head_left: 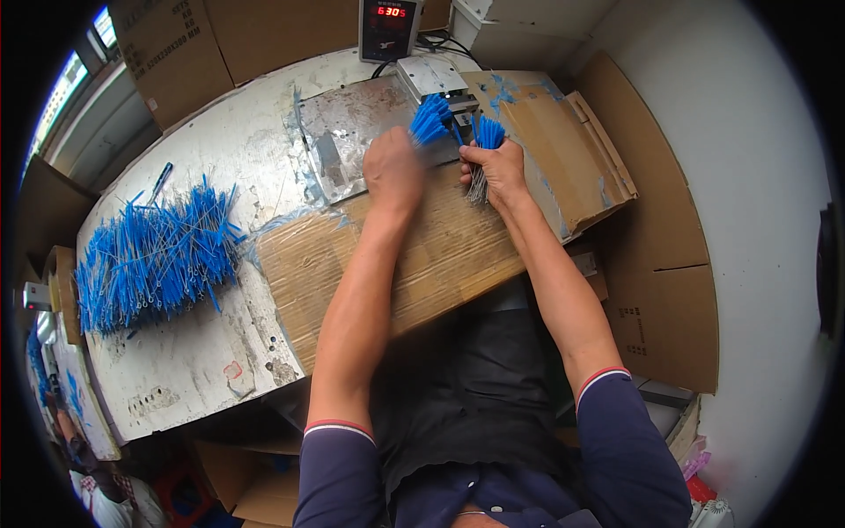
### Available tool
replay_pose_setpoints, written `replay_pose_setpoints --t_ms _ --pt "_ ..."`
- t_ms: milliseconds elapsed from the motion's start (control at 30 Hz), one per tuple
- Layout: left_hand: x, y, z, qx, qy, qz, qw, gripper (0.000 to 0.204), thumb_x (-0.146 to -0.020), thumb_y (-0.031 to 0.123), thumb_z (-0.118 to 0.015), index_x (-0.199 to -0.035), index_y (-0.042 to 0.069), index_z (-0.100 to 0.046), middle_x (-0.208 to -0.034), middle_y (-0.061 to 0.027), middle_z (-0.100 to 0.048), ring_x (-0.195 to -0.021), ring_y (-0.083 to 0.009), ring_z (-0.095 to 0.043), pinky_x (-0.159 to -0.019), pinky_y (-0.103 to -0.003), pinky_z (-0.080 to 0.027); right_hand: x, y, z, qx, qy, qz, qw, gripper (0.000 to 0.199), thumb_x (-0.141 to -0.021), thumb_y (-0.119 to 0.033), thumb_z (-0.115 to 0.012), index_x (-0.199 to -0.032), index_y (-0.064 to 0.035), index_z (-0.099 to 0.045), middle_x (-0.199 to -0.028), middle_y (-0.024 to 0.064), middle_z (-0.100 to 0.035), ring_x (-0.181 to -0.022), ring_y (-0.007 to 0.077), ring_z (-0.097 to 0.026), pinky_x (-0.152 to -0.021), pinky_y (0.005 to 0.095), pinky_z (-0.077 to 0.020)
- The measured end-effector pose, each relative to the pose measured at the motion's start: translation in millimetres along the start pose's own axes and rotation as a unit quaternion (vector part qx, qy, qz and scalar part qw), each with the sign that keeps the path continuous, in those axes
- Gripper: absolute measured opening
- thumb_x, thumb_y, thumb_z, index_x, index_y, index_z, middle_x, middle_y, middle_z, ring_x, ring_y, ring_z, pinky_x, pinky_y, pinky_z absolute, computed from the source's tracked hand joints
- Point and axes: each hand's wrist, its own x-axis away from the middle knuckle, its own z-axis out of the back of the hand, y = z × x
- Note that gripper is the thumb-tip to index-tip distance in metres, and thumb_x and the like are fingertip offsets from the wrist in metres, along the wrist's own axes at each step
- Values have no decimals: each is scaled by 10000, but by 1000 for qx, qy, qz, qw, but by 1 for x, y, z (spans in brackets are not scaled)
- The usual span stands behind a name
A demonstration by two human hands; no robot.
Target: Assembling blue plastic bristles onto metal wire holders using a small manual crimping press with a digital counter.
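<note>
Both my hands work over the far middle of the table, next to a small metal device. My left hand is smeared by motion, its fingers closed around a bunch of blue plastic sticks whose blue ends fan out beyond the fist. Close by on the right, my right hand grips a second bunch of blue sticks. Thin metal wires hang out below that hand. One blue stick stands apart between the two bunches, near the right fingertips. The left fingertips are hidden.
A large heap of blue sticks with wires lies on the white table at left, a pen behind it. Cardboard covers the front edge. A display box with red digits stands at the back. Another person is at lower left.
</note>
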Motion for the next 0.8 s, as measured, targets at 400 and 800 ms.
replay_pose_setpoints --t_ms 400,800 --pt "-1 -2 2 54 45 96 993 116 -841 49 -668 -919 39 -583 -848 -180 -651 -844 -398 -641 -731 -506 -484 -18 -8 -25 83 79 -11 993 161 -783 64 -722 -837 7 -582 -645 105 -627 -461 177 -603 -402 318 -522" --pt "-1 1 3 53 70 11 996 155 -810 23 -649 -958 42 -609 -821 -167 -626 -842 -371 -611 -742 -488 -471 -20 -3 -25 27 75 -21 997 134 -805 59 -717 -837 32 -590 -679 126 -637 -498 203 -625 -413 358 -538"
